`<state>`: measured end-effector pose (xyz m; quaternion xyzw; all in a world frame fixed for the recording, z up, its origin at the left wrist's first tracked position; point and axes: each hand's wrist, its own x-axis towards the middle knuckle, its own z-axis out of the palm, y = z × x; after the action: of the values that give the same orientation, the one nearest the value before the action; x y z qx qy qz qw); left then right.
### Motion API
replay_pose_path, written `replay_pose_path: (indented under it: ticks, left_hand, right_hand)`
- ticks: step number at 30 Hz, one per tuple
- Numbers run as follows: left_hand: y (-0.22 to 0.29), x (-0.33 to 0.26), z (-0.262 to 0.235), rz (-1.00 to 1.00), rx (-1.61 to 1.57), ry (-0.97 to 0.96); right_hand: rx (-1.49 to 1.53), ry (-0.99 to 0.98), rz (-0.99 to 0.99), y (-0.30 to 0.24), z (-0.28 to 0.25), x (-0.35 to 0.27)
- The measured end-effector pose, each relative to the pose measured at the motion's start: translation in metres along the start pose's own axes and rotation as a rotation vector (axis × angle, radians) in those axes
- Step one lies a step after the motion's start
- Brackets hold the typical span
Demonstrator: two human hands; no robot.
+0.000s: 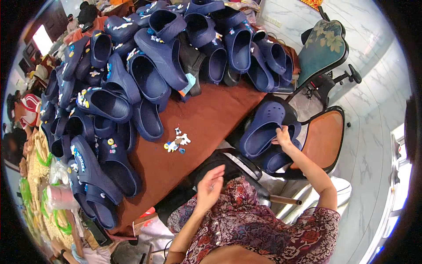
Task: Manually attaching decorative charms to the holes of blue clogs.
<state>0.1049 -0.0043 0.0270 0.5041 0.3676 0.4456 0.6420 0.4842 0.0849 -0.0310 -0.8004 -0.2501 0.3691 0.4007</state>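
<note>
My right hand (282, 135) is closed on the side rim of a plain navy blue clog (262, 125), to the right of the table. More navy clogs (278, 162) lie beneath it on a chair seat. My left hand (209, 188) hangs in front of my body near the table edge, fingers stretched out, holding nothing. A small cluster of white, yellow and blue shoe charms (183, 139) rests on the brown tabletop (206, 112). Beyond it rises a large heap of navy clogs (147, 77), many with charms fixed on their uppers.
A black clog (190, 66) with a blue tag sits within the heap. An orange-backed chair (325, 138) and a green flowered chair (323, 46) stand at the right by the marble-look wall. Other people (88, 20) are at the far left, near yellowish piled goods (37, 154).
</note>
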Motion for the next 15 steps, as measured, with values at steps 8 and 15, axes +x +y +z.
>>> replay_pose_path:
  ticks: [8,15]
  left_hand:
    - [-0.017,0.010,-0.050,0.103,0.145,0.424]
    - [-0.033,0.008,-0.085,0.172,0.357,0.640]
  right_hand:
    - [-0.453,-0.039,0.142,0.048,-0.078,0.120]
    - [-0.503,0.296,-0.009,0.042,-0.031,0.103]
